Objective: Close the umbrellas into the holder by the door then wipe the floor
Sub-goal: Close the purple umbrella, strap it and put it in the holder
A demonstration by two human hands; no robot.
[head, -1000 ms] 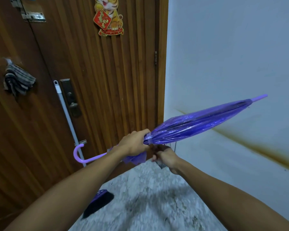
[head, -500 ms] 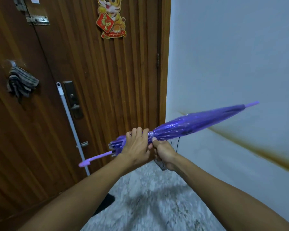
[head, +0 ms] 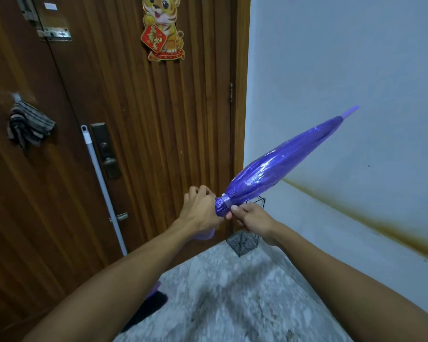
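Umbrella (head: 277, 166) tip higher, between both hands.

Umbrella (head: 277, 166) tilted steeper — strap (head: 226, 200) wrapped.

Brown wooden door (head: 139, 124) meets stained pale wall (head: 344, 70), speckled floor (head: 232, 299).

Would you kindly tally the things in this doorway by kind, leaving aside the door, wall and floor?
Purple umbrella, folded and held: 1
Wire holder in the corner: 1
Pole leaning on the door: 1
Striped cloth hanging on the door: 1
Tiger decoration on the door: 1
Hands, left hand and right hand: 2
Total: 7
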